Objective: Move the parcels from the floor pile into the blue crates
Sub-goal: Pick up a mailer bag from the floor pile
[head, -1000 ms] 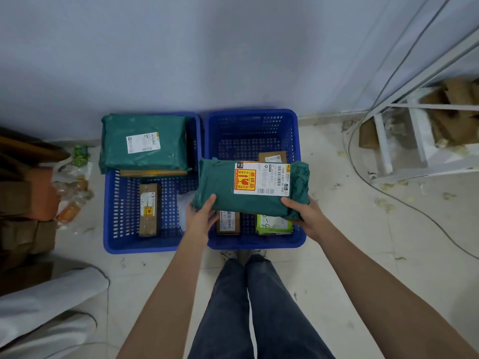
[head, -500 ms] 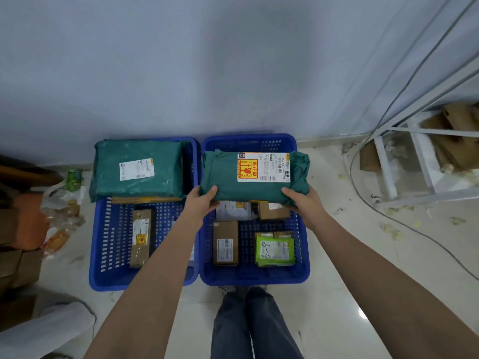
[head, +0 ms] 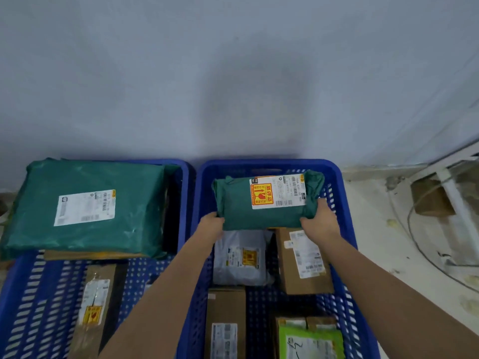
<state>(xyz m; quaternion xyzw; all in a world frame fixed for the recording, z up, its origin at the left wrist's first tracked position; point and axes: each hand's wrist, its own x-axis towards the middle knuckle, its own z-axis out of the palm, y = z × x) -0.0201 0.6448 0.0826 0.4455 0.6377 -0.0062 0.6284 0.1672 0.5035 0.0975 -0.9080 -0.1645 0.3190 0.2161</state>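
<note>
- Since a sec ago the green parcel (head: 261, 206) is sitting further back & lower, now at the far end of the right crate (head: 339, 203) instead of over its near half; camera is leaning in closer too.
- Left hand (head: 211, 225) is gripping the parcel's near-left corner; right hand (head: 317, 220) is gripping the near-right end, fingers curling round the bunched wrap.
- Parcel is resting on or just above the grey bag (head: 239, 257) & brown box (head: 302, 260) — can't tell if it's touching yet.
- Handling, my guess: soft plastic mailer, a bit slick, contents giving under the fingers, prob light enough. Red/yellow sticker w/ broken-glass symbol is suggesting fragile, so lowering not dropping.
- Best hold: both short ends, as now; loose wrap at the right end is giving purchase.
- Left crate (head: 31, 294) is holding a big green mailer (head: 85, 208) & a long box (head: 94, 307).
- Near end of right crate: another box (head: 225, 325) & a lime-green packet (head: 311, 340).
</note>
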